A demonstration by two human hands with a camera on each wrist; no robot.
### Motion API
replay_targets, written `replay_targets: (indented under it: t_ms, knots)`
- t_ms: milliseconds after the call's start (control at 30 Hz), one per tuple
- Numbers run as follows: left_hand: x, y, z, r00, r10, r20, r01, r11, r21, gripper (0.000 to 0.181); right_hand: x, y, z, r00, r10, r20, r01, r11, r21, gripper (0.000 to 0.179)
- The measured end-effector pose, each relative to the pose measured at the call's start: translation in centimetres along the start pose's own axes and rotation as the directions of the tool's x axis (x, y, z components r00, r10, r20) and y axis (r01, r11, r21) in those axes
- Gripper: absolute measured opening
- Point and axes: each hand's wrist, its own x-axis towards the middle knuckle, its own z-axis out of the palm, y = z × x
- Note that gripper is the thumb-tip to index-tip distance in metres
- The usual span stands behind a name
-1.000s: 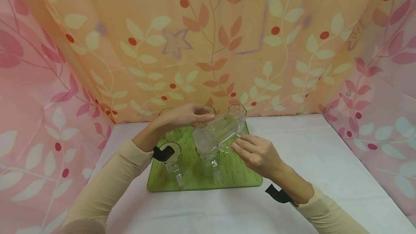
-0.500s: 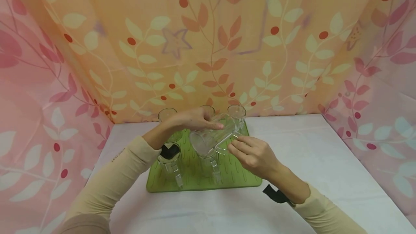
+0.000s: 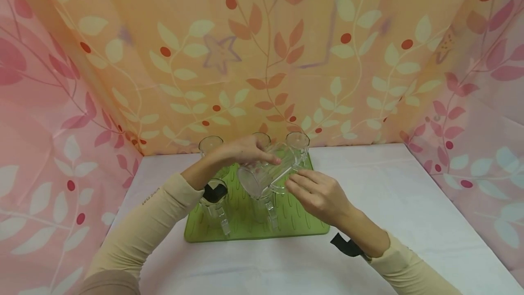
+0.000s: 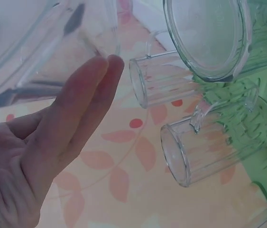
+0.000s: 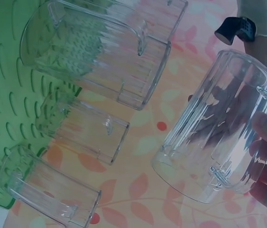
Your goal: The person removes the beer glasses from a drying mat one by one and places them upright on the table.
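A clear glass mug [image 3: 275, 175] is held tilted above the green mat [image 3: 304, 224], overlapping a standing mug in the head view. The right hand [image 3: 319, 195] grips its handle, with the fingers curled round it in the right wrist view. At the mug's upper left side lies the left hand [image 3: 249, 150], thumb pointing right along the glass. Its fingers [image 4: 83, 102] look nearly straight beside the mug in the left wrist view. Through the glass body [image 5: 195, 137], the left hand shows dimly in the right wrist view.
Several more clear mugs stand on the mat: a front left mug [image 3: 214, 211], a front middle mug [image 3: 261, 208], a back right mug [image 3: 298, 141] and others behind the left hand. White cloth [image 3: 380, 185] covers the table. Patterned curtains [image 3: 266, 58] enclose the back and sides.
The left hand has moved right and slightly down along the mug. The mug and right hand have shifted slightly left; the right hand keeps hold of the handle.
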Motion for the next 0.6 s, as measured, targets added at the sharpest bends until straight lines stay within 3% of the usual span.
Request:
replay_targets:
  t_ms: [267,433,533,600]
  knots:
    - [-0.3,-0.4,0.2,0.998,0.029,-0.059,-0.031,0.999,-0.031,0.047,-0.1,0.2,-0.4,0.993,0.089,0.077,-0.094,0.994,0.064,0.031]
    - [-0.5,-0.8,0.6,0.994,0.011,-0.109,-0.018,0.998,-0.066,0.037,-0.2,0.4,-0.7,0.985,0.124,0.123,-0.135,0.987,0.083,0.025]
    - [-0.7,-1.1,0.8,0.99,-0.008,-0.141,-0.006,0.995,-0.099,0.045,-0.2,0.5,-0.8,0.981,0.146,0.127,-0.16,0.981,0.113,0.02]
    - [-0.8,-1.3,0.9,0.987,-0.018,-0.158,-0.004,0.991,-0.133,0.062,-0.2,0.7,-0.9,0.979,0.167,0.12,-0.184,0.973,0.143,0.021]
